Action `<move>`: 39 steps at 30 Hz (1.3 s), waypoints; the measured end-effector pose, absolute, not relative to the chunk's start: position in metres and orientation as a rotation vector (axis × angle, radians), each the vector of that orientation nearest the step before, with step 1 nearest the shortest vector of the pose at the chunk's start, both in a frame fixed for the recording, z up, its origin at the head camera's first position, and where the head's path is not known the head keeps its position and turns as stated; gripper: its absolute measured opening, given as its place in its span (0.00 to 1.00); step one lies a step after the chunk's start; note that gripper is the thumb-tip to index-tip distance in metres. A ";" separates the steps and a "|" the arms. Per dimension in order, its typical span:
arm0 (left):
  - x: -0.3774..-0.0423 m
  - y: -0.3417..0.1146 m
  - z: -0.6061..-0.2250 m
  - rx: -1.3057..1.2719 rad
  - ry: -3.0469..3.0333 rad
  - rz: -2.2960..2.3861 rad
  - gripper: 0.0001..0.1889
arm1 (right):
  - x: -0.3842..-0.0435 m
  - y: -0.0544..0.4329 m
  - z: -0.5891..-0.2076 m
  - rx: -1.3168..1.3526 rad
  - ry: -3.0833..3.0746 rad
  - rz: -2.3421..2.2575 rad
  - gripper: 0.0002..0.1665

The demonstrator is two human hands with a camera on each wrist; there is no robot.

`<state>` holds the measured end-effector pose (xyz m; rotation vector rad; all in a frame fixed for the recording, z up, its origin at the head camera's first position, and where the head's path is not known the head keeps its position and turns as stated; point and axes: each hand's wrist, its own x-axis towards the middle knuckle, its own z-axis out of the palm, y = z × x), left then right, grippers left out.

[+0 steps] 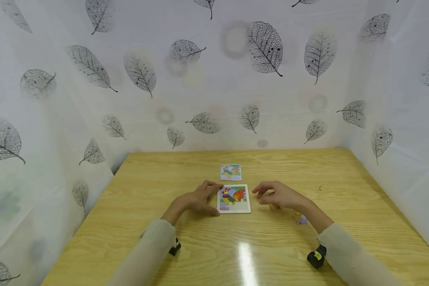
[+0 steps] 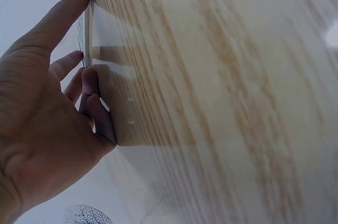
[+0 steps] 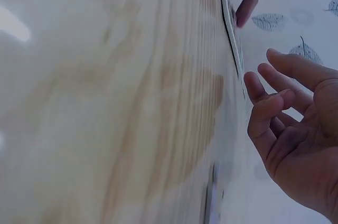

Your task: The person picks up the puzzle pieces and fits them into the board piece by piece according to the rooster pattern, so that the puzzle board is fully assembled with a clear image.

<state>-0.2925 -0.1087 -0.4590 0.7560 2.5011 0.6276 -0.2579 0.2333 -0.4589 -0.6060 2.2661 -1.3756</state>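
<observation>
A white-framed jigsaw puzzle board [image 1: 234, 210] lies on the table, showing a rooster picture; its lower part shows bare backing. My left hand [image 1: 199, 200] holds the board's left side, thumb at the lower left corner and a fingertip at the upper left. In the left wrist view, the thumb and fingers of the left hand [image 2: 53, 97] meet the board's thin edge [image 2: 87, 28]. To the right of the board hovers my right hand [image 1: 280, 194], fingers loosely bent and holding nothing. The right wrist view shows this right hand [image 3: 301, 123] beside the board's edge [image 3: 231, 28].
Behind the board lies a small card [image 1: 230, 172] with a similar rooster picture. A few loose puzzle pieces [image 1: 300, 219] lie near the right forearm. The wooden table [image 1: 164, 171] meets a white leaf-print curtain [image 1: 214, 95] at the back and sides.
</observation>
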 end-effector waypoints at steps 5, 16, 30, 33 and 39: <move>-0.290 -0.109 -0.459 0.740 2.493 0.650 0.51 | -0.250 0.260 -0.458 -0.599 2.290 -1.344 0.23; -0.290 -0.110 -0.462 0.740 2.498 0.666 0.51 | -0.228 0.308 -0.455 -0.602 2.332 -1.306 0.26; -0.288 -0.111 -0.462 0.721 2.495 0.697 0.50 | -0.206 0.337 -0.459 -0.696 2.296 -1.330 0.27; -0.289 -0.111 -0.462 0.726 2.491 0.687 0.50 | -0.202 0.338 -0.463 -0.735 2.280 -1.351 0.24; -0.290 -0.109 -0.463 0.750 2.493 0.668 0.50 | -0.198 0.337 -0.465 -0.754 2.322 -1.336 0.18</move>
